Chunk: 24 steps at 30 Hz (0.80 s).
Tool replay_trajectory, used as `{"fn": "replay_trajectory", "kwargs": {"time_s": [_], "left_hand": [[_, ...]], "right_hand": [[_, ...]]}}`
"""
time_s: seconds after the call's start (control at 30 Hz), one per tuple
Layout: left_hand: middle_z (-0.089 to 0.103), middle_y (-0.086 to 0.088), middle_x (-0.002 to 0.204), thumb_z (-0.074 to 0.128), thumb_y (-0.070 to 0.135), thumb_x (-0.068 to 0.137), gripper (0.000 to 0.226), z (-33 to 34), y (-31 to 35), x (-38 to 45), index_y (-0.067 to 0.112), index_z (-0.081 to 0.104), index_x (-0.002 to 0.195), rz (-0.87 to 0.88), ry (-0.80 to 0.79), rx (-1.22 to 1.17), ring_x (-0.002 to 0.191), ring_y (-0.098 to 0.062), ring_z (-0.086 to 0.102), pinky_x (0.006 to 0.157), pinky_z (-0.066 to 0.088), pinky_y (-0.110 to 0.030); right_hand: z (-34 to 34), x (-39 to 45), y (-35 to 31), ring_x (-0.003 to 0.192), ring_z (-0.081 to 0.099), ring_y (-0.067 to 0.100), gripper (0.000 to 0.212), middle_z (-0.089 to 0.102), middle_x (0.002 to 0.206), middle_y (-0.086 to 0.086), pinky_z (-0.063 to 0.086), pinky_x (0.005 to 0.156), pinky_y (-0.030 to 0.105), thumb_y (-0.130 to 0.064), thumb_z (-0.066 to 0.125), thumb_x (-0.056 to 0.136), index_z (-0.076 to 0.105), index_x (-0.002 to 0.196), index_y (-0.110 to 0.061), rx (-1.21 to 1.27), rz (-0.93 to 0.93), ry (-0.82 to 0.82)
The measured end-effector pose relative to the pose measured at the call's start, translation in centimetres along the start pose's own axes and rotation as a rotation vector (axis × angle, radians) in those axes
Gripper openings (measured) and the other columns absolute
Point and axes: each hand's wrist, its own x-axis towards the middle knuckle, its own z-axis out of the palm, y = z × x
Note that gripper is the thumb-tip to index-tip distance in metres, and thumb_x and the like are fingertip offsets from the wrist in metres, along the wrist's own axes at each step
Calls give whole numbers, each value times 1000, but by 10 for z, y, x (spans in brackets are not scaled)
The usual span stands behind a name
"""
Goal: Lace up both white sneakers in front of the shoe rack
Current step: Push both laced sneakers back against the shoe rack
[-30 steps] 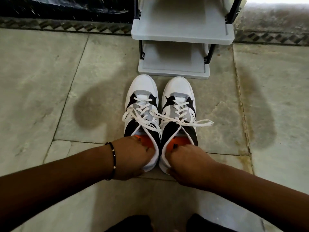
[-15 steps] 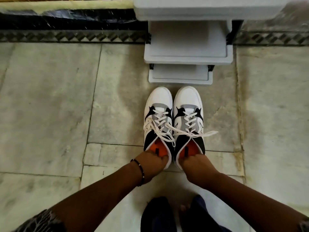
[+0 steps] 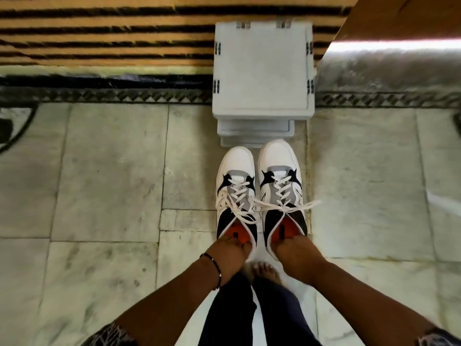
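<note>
Two white sneakers with black and grey panels and orange insides stand side by side on the stone floor, toes toward the shoe rack (image 3: 262,71). My left hand (image 3: 229,253) grips the heel of the left sneaker (image 3: 235,171). My right hand (image 3: 296,253) grips the heel of the right sneaker (image 3: 277,158). White laces (image 3: 287,207) are threaded through both shoes, with loose untied ends trailing out to the sides; one end lies across to the right. The heels are hidden under my hands.
The grey tiered rack stands against a striped mat (image 3: 104,31) and a patterned floor border (image 3: 124,96). My bare toes (image 3: 264,270) and dark trouser legs (image 3: 237,313) are just behind the heels. Marble tiles (image 3: 99,183) stretch left and right.
The view has risen and pulled back, so the rack's top and the mat now show. Both hands stay on the sneaker heels; my feet have come into view behind them.
</note>
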Motion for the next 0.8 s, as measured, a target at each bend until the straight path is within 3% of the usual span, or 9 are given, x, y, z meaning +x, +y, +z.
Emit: {"fn": "replay_trajectory", "kwargs": {"time_s": [0.1, 0.17, 0.27, 0.33, 0.5, 0.57, 0.67, 0.77, 0.8], "left_hand": [[67, -1, 53, 81, 26, 26, 57, -32, -2, -19, 13, 69, 81, -18, 86, 64, 48, -15, 62, 57, 56, -21], [63, 0, 47, 81, 24, 19, 61, -54, -7, -23, 14, 67, 78, -3, 178, 76, 45, -13, 60, 54, 54, -18], [69, -2, 62, 80, 22, 36, 57, -92, -17, -21, 11, 67, 90, 3, 186, 71, 62, -17, 65, 69, 53, -22], [66, 4, 52, 79, 28, 27, 54, -115, -23, -18, 15, 70, 79, -16, 233, 140, 53, -11, 63, 62, 53, -18], [63, 5, 47, 77, 25, 20, 57, -160, -51, 14, 14, 71, 76, -106, 289, 169, 47, -8, 60, 55, 49, -14], [71, -4, 71, 77, 14, 41, 61, -179, -58, 27, 7, 64, 100, -130, 275, 179, 69, -20, 66, 72, 51, -23], [62, -23, 112, 55, -4, 73, 55, -206, -76, 51, -4, 41, 126, -154, 250, 136, 106, -38, 55, 98, 39, -38], [72, -13, 79, 78, 12, 50, 53, -234, -84, 67, 2, 65, 100, -244, 295, 144, 78, -26, 68, 79, 52, -27], [72, -12, 80, 78, 12, 51, 53, -240, -84, 73, 2, 64, 101, -268, 285, 119, 78, -26, 68, 80, 52, -27]], "right_hand": [[-22, -18, -6, 25, 48, 17, 45, 52, 32, 6, 32, 27, 17, -19, 74, 20, 65, 60, -1, 17, 72, 30], [-34, -20, -8, 24, 47, 17, 45, 52, 32, 5, 30, 26, 17, -14, 73, 17, 66, 61, -4, -5, 97, 34], [-63, -18, 1, 25, 47, 17, 43, 52, 34, 4, 25, 28, 17, -9, 72, 18, 66, 61, -7, -48, 103, 93], [-91, -11, 11, 25, 47, 20, 38, 52, 33, 3, 26, 28, 16, -7, 73, 19, 64, 56, -10, -72, 101, 160], [-143, 24, 56, 34, 55, 24, 29, 60, 42, 7, 22, 40, 18, -3, 74, 35, 66, 62, -7, -148, 118, 233], [-161, 36, 72, 42, 59, 26, 26, 64, 50, 8, 22, 41, 17, -1, 68, 46, 67, 72, -5, -180, 118, 213], [-188, 55, 99, 74, 65, 35, 25, 70, 82, 16, 33, 55, 27, 1, 55, 71, 62, 94, -2, -132, 88, 277], [-209, 72, 121, 92, 62, 36, 18, 68, 100, 16, 39, 64, 31, -7, 50, 86, 61, 100, -4, -63, 84, 219], [-215, 75, 125, 96, 61, 35, 18, 67, 104, 15, 42, 68, 32, -12, 51, 89, 62, 100, -6, -52, 102, 195]]}}
